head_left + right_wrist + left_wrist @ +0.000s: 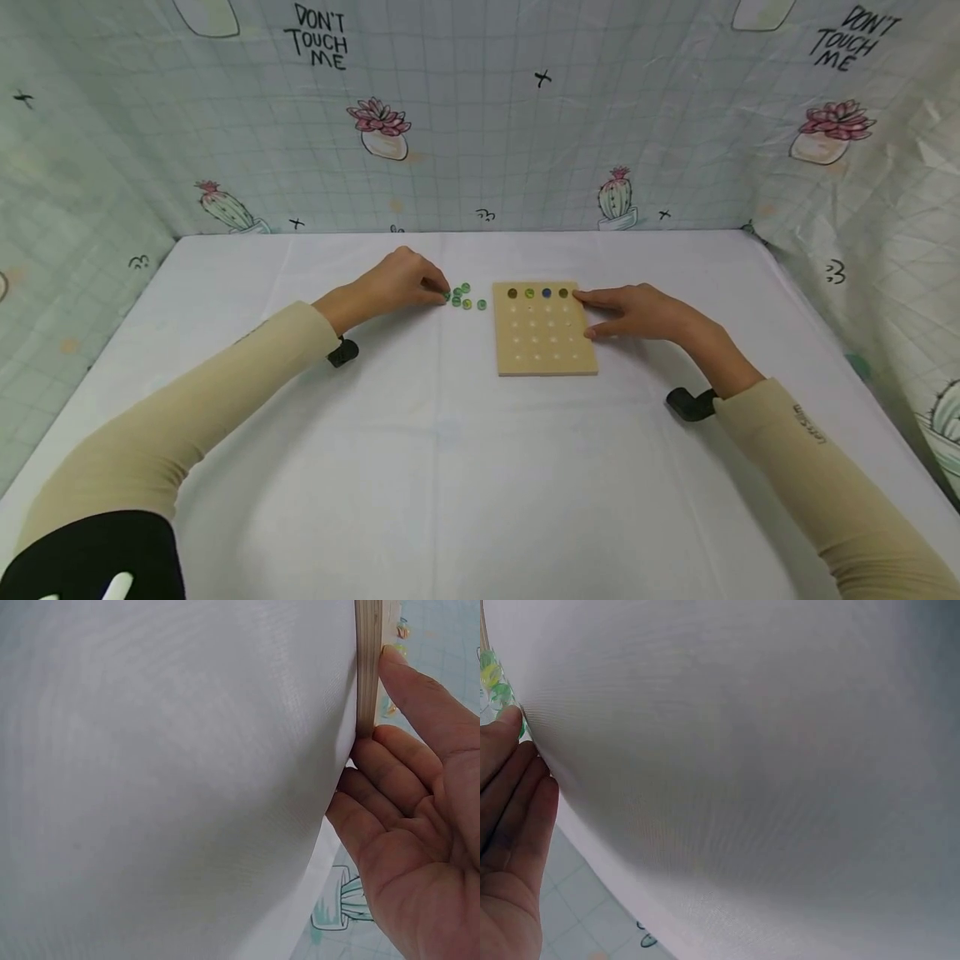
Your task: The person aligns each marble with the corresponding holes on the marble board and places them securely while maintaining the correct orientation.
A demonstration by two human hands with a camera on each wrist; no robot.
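Observation:
My left hand (401, 279) is at the left side of a small cluster of green glass marbles (467, 304). Its thumb and index finger pinch a green marble (523, 729) at the cluster's edge. The square wooden board (546, 333) lies flat to the right, with rows of shallow round holes. Its far row holds several marbles, among them a blue one (547, 293) and a yellow-green one (529, 293). My right hand (637, 311) grips the board's right edge, the thumb on its top face and fingers against the side.
A white cloth (435, 467) covers the table under everything. Behind it hangs a printed curtain (480, 117) with cactus drawings, which also runs along both sides. Black wrist-worn cameras (690, 405) project below the sleeves. A black shape fills the lower left corner of the head view.

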